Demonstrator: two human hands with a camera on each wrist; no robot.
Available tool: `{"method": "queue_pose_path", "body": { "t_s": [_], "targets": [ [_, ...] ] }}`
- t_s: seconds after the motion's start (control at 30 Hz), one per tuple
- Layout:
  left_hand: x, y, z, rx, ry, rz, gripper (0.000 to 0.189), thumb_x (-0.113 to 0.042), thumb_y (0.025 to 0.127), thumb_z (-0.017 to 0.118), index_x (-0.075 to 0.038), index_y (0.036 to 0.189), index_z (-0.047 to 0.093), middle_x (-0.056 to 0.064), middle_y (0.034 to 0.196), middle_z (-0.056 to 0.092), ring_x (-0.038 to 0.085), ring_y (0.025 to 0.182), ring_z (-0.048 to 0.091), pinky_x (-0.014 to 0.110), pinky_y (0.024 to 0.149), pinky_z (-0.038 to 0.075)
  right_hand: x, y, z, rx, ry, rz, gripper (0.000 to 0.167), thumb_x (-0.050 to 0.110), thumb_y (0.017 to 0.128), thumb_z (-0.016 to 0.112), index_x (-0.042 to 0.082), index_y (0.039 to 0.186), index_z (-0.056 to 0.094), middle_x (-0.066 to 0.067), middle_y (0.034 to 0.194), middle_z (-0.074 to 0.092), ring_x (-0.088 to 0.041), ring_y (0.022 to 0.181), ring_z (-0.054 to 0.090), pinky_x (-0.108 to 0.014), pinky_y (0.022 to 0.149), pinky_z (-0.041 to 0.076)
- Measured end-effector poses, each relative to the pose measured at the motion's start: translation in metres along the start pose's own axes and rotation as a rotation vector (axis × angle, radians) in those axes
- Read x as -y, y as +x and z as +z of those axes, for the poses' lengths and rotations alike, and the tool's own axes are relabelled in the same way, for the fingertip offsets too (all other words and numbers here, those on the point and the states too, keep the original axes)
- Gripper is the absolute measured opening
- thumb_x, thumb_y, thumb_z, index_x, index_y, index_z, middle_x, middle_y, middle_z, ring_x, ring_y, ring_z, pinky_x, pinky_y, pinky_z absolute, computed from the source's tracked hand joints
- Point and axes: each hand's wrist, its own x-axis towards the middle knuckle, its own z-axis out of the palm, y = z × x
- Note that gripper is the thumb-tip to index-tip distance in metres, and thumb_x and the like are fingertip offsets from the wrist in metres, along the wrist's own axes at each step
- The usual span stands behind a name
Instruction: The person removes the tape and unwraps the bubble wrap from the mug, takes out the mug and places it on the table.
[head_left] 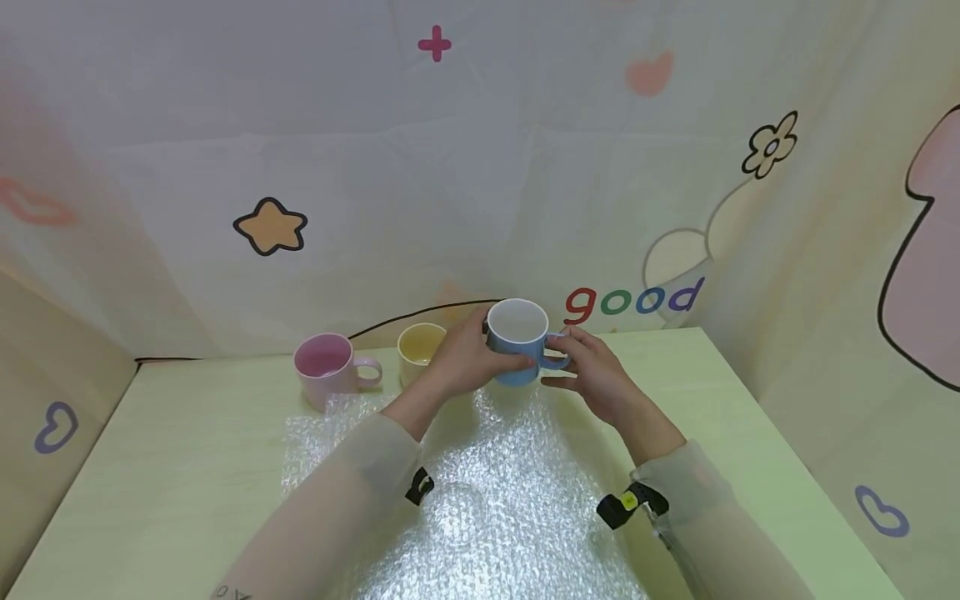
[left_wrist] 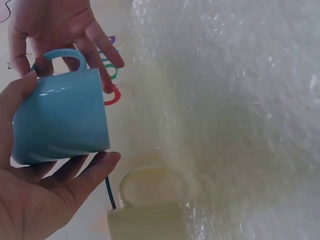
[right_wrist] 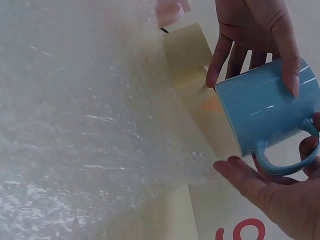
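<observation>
A light blue mug [head_left: 516, 347] with a white inside is held upright above the far part of the table. My left hand [head_left: 461, 357] grips its body from the left, thumb across the near side and fingers behind. On the other side, my right hand [head_left: 600, 379] pinches the mug's handle between thumb and index finger, its other fingers spread out below. Both hands show around the blue mug [left_wrist: 62, 117] in the left wrist view. Below lies a sheet of clear bubble wrap [head_left: 517, 500], spread toward the near edge.
A pink mug [head_left: 324, 379] stands at the back left, handle to the right. Beside it stands a yellow mug [head_left: 411, 367], partly behind my left hand. A printed curtain [head_left: 480, 183] hangs behind the pale table [head_left: 187, 450] and along both sides.
</observation>
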Motion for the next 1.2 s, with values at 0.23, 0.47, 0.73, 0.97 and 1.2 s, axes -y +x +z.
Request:
{"method": "queue_pose_path", "body": {
  "t_s": [0.23,0.47,0.73,0.97,1.2],
  "targets": [
    [0.0,0.017,0.01,-0.058,-0.053,-0.033,0.089,-0.041,0.08,0.088,-0.012,0.152,0.043,0.01,0.141,0.061,0.03,0.13,0.06,0.049,0.108,0.052,0.009,0.017,-0.009,-0.027,0.018,-0.029,0.021,0.026,0.111,0.047,0.005,0.104,0.05,-0.001,0.112,0.056,-0.017,0.11,0.067,-0.052,0.115,0.047],
    [-0.005,0.03,0.021,-0.132,-0.052,-0.069,0.09,-0.04,0.081,0.088,-0.008,0.15,0.041,0.014,0.14,0.061,0.033,0.128,0.06,0.049,0.107,0.051,0.014,0.03,-0.018,-0.062,0.041,-0.035,0.012,0.024,0.11,0.051,0.013,0.106,0.051,0.005,0.108,0.06,-0.008,0.103,0.065,-0.053,0.12,0.042],
    [0.005,0.044,0.037,-0.176,-0.022,-0.092,0.087,-0.037,0.079,0.09,-0.007,0.147,0.046,0.013,0.139,0.063,0.032,0.128,0.06,0.047,0.109,0.05,0.002,0.043,-0.021,-0.111,-0.02,0.0,0.011,0.024,0.111,0.048,0.013,0.112,0.049,0.003,0.109,0.061,-0.007,0.095,0.068,-0.052,0.118,0.044],
    [0.015,0.045,0.051,-0.175,-0.032,-0.072,0.082,-0.032,0.079,0.091,-0.006,0.144,0.049,0.013,0.138,0.063,0.031,0.128,0.06,0.045,0.111,0.049,-0.015,0.047,-0.025,-0.129,-0.013,0.042,0.011,0.021,0.111,0.047,0.011,0.115,0.05,-0.002,0.114,0.058,-0.008,0.099,0.065,-0.051,0.119,0.044],
    [0.022,0.041,0.06,-0.172,-0.02,-0.074,0.083,-0.031,0.08,0.09,-0.005,0.146,0.048,0.014,0.14,0.061,0.032,0.13,0.059,0.046,0.112,0.048,-0.028,0.047,-0.026,-0.15,-0.021,0.076,0.012,0.018,0.111,0.048,0.008,0.118,0.051,-0.002,0.113,0.061,-0.013,0.101,0.066,-0.051,0.116,0.047]
  ]
}}
